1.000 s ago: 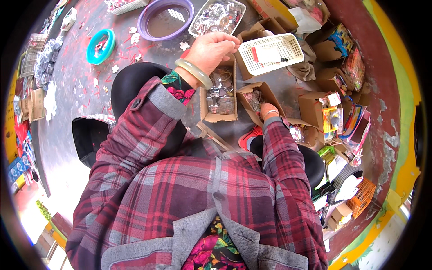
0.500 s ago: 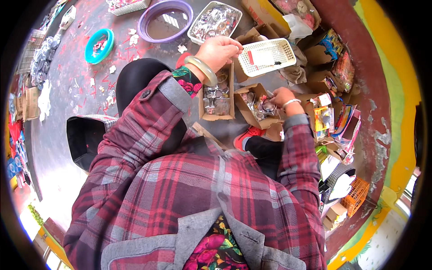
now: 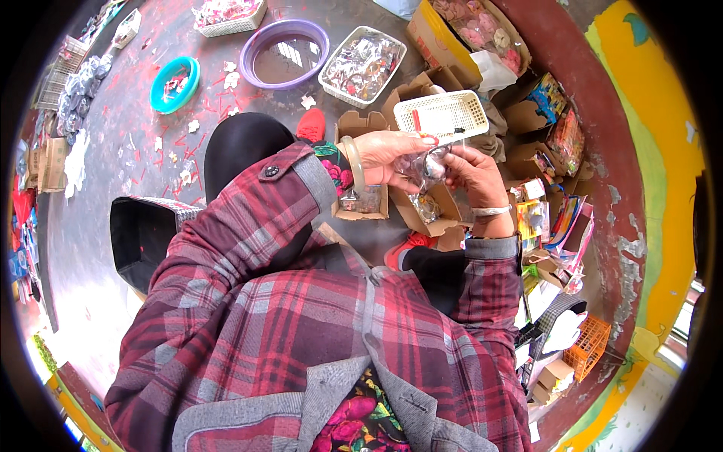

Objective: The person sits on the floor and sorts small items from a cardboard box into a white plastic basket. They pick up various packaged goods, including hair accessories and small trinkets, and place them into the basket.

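A small clear plastic bag (image 3: 431, 165) with a pale and dark item inside hangs between my two hands, above the cardboard boxes. My left hand (image 3: 382, 157) pinches the bag from the left, a bangle at its wrist. From the right, my right hand (image 3: 476, 175) grips the other side of it. Just beyond the hands, a white perforated basket (image 3: 472, 107) holds a red stick-like piece, a white sheet and a small black thing. Below them, one cardboard box (image 3: 440, 226) holds bagged items, and another box (image 3: 363, 215) beside it holds more, partly hidden by my left hand.
A white basket of bagged pieces (image 3: 363, 64), a purple basin (image 3: 285, 54) and a turquoise basin (image 3: 175, 84) stand farther out on the floor. Open cartons (image 3: 521, 117) line the right side. A black bin (image 3: 143, 245) is at my left, an orange crate (image 3: 587, 346) at lower right.
My right hand has lifted a clear bag out of the box. My left hand has come away from the white basket and down to the right, and both hands now hold the bag.
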